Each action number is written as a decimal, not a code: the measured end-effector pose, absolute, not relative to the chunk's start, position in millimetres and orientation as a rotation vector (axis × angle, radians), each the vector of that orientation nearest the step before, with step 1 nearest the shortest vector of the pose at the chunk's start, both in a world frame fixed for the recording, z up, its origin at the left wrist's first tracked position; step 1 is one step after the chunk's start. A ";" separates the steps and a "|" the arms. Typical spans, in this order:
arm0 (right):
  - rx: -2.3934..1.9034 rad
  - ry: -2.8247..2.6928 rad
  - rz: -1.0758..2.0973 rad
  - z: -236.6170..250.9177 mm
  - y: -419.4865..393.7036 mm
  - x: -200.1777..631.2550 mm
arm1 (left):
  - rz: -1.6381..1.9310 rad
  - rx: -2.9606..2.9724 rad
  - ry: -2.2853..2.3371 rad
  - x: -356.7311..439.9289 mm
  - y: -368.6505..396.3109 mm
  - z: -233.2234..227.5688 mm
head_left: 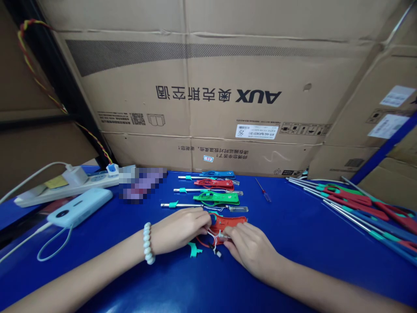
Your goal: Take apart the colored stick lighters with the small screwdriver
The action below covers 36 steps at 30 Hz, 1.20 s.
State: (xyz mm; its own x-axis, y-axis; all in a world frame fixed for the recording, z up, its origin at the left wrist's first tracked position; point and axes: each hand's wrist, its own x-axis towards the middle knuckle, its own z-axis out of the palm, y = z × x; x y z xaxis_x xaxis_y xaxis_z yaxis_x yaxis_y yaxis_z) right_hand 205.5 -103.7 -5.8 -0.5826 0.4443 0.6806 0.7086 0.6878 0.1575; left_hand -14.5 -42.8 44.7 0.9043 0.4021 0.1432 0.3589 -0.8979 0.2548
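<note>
An open orange lighter casing half [239,221] lies on the blue table between my hands. My left hand [187,226], wearing a bead bracelet, is closed at the casing's handle end, its fingertips at a thin white wire [213,237]. With its fingers pinched, my right hand [250,245] holds a small clear-and-white lighter part [222,235] over the casing; the fingers partly cover it. A black-and-white piece [215,251] hangs at the wire's end. Beside my left fingers rests a teal trigger [194,250].
Beyond my hands, green [221,198], red [218,184] and blue [218,174] lighter casings lie among metal tubes and clear tanks. A screwdriver [263,190] is behind right. Several long lighters [361,206] lie at right; a power bank [81,208] and power strip [87,180] at left. Cardboard boxes [208,65] wall the back.
</note>
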 end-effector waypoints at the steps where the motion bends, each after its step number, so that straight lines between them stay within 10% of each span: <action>1: -0.881 -2.281 -0.562 -5.9 -103.6 205.4 | 0.287 2.835 0.564 -14.7 -43.6 46.1; 36: -0.883 -2.214 -0.317 -3.6 -101.0 211.5 | 0.255 2.397 0.348 -16.3 -43.2 58.7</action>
